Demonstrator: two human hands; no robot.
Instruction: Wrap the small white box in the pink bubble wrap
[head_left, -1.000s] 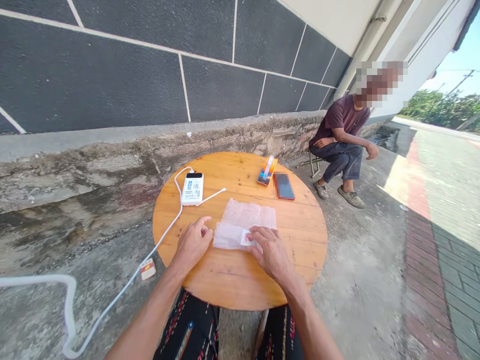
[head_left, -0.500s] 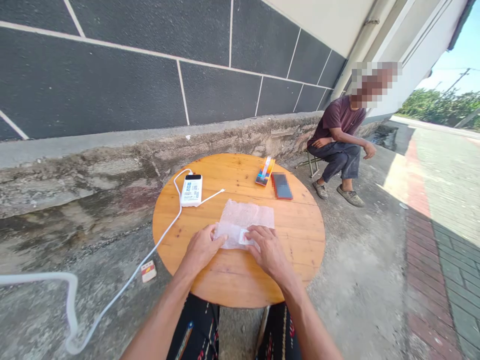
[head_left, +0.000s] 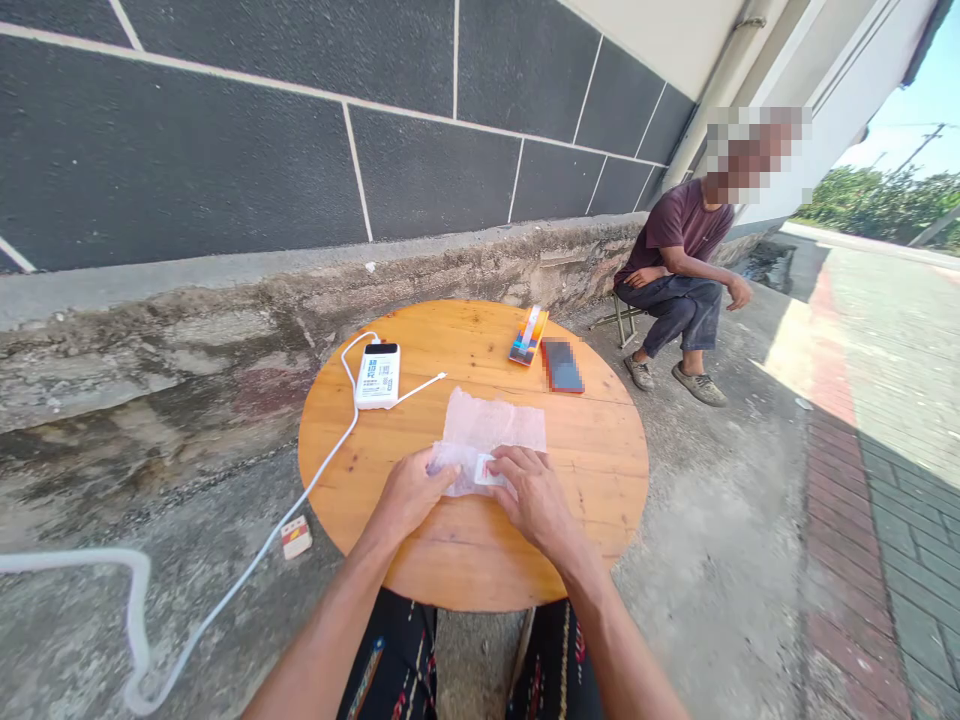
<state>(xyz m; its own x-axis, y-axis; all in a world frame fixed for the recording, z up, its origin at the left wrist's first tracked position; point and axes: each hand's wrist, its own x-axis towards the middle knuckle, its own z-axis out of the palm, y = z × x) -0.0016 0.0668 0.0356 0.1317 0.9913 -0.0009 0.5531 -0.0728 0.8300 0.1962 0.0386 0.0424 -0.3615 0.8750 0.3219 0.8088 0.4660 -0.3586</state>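
A translucent, pinkish sheet of what looks like bubble wrap (head_left: 496, 422) lies on the round wooden table (head_left: 465, 575), its near part folded over. My left hand (head_left: 411, 490) grips the near left corner of the fold between thumb and fingers. At the fold's right side, my right hand (head_left: 531, 488) rests with bent fingers over a small white packet (head_left: 484, 470) with faint red print. Its fingertips press on the packet and the wrap; the packet's right part is hidden beneath them.
Behind the wrap lie a white power bank (head_left: 379, 378) with a cable (head_left: 330, 455), a colourful box (head_left: 528, 338) and a dark, blurred phone-like slab (head_left: 564, 366). On the ground is a small box (head_left: 296, 538). A person (head_left: 679, 250) sits on a stool beyond the table, near the wall.
The near left corner of the wrap now stands up slightly more beside my left hand. Both hands stay almost in place; the view has shifted slightly.
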